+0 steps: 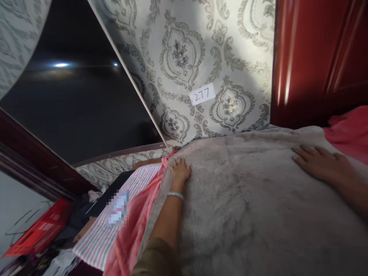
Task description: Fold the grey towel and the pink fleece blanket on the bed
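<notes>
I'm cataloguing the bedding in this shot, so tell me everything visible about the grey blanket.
The grey blanket looks soft and plush, with darker mottled patches and slight creases. It lies spread out, mostly flat, its far edge near the patterned wallpaper. Pink cloth borders it at left and far right. The left hand lies palm down at its left edge, the right hand farther right.

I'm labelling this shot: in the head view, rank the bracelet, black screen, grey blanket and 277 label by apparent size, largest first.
1. Grey blanket
2. Black screen
3. 277 label
4. Bracelet
</notes>
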The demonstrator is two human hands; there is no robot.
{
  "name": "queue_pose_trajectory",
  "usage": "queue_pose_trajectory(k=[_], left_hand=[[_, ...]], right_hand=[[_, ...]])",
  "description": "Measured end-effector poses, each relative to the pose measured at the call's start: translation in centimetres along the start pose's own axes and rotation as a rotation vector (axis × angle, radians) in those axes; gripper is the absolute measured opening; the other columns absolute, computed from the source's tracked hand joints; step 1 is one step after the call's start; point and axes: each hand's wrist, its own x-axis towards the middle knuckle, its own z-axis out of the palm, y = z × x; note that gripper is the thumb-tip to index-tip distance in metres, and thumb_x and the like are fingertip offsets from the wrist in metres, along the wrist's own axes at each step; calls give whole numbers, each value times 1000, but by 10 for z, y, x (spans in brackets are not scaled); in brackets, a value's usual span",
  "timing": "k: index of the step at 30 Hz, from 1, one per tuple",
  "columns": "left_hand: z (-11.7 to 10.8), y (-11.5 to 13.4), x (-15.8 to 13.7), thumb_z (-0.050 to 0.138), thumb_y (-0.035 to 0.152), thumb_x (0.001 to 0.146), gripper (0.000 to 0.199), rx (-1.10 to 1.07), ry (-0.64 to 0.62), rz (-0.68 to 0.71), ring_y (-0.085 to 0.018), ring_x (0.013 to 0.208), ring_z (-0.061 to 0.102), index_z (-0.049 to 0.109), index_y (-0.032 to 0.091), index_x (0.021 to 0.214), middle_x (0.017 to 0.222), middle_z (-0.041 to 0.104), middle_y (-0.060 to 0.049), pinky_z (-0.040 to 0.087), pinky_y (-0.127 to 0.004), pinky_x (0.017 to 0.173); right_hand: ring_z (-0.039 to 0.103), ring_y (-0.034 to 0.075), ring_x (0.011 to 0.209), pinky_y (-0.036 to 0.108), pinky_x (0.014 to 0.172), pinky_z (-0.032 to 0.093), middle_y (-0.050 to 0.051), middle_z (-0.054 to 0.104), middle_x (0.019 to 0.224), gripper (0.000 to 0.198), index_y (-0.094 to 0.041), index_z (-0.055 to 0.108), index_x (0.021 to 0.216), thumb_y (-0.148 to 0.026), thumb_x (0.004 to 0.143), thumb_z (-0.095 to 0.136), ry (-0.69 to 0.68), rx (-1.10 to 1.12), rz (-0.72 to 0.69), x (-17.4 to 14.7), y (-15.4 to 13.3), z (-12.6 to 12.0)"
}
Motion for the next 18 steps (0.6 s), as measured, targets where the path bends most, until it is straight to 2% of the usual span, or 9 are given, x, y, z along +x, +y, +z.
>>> queue_pose_trajectory(k=[1,3,5,7,8,10,13,16,18], left_hand=[[0,15,-2,41,40,102,57,-3,-1,15,-44,152,24,45,13,152,162,36,-20,16,-72,118],[2,51,-8,44,43,101,59,-26,-21,148,-38,154,23,42,18,154,165,33,-17,20,-63,122],[8,92,-14,44,44,101,59,-73,-85,437,-32,155,23,39,24,156,167,31,-10,23,-55,124],[17,128,-18,40,48,102,58,-85,-158,706,-29,156,22,38,28,156,168,29,-5,22,-55,125],[21,143,-17,37,50,103,58,-69,-201,786,-28,156,22,38,30,157,168,29,-3,22,-56,124],[30,161,-9,32,53,103,59,-27,-253,840,-27,155,24,37,30,157,168,29,-2,20,-59,124],[37,162,11,31,51,103,58,7,-161,707,-27,155,25,38,29,156,167,31,-2,14,-60,125],[35,147,31,32,50,102,59,4,-46,384,-31,155,24,39,27,156,166,33,-6,14,-63,124],[32,136,36,31,50,102,62,-4,-45,173,-34,154,25,39,23,156,166,32,-11,18,-64,122]], right_hand=[[29,36,147,59,114,21,11,30,164,75,-23,44,156,-60,95,20,-32,5,25,-1,-5,-6],[25,35,150,56,117,19,8,24,166,76,-23,42,157,-60,95,19,-78,11,49,-3,-14,-15],[24,35,150,56,117,19,6,23,166,76,-21,41,158,-58,95,18,-91,-6,57,-4,-22,-22],[26,35,150,58,117,22,4,25,166,76,-22,42,157,-56,96,14,-99,-43,83,-5,-28,-26],[26,34,150,58,117,23,2,26,166,75,-23,42,157,-55,96,12,-104,-63,98,-5,-30,-27],[26,31,150,56,119,24,-2,25,166,75,-26,40,158,-54,96,8,-123,-96,121,-5,-34,-29],[24,30,151,55,120,23,-4,22,167,76,-29,37,159,-55,96,4,-141,-124,136,-5,-35,-29],[25,31,151,56,120,23,-2,25,166,75,-29,39,158,-56,96,6,-124,-110,122,-4,-35,-29],[26,32,151,57,119,24,0,26,166,73,-29,41,157,-53,98,7,-128,-102,121,-4,-35,-31]])
